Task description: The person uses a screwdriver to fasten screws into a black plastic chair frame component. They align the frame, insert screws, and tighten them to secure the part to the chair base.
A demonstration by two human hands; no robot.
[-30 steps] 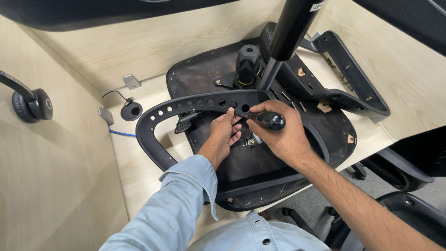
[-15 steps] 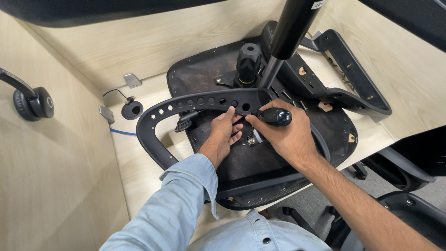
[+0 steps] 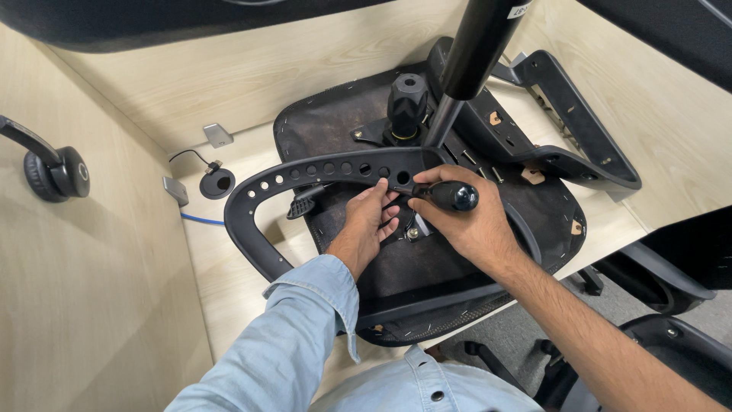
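Note:
An upturned black office chair seat lies on a pale wooden desk. A curved black armrest bracket with a row of holes rests across it. My right hand grips a black-handled screwdriver, its tip pointing left at the bracket's inner end. My left hand lies beside it, fingertips touching the bracket near a hole, close to a small metal bolt. The chair's gas-lift column rises above both hands.
A second black armrest bracket lies at the seat's right side. A black knob stands behind the hands. A headset hangs on the left partition. A cable grommet and blue cable are on the desk. Another chair stands at lower right.
My right hand has shifted slightly right with the screwdriver; the handle now shows more clearly. My left hand stays at the bracket.

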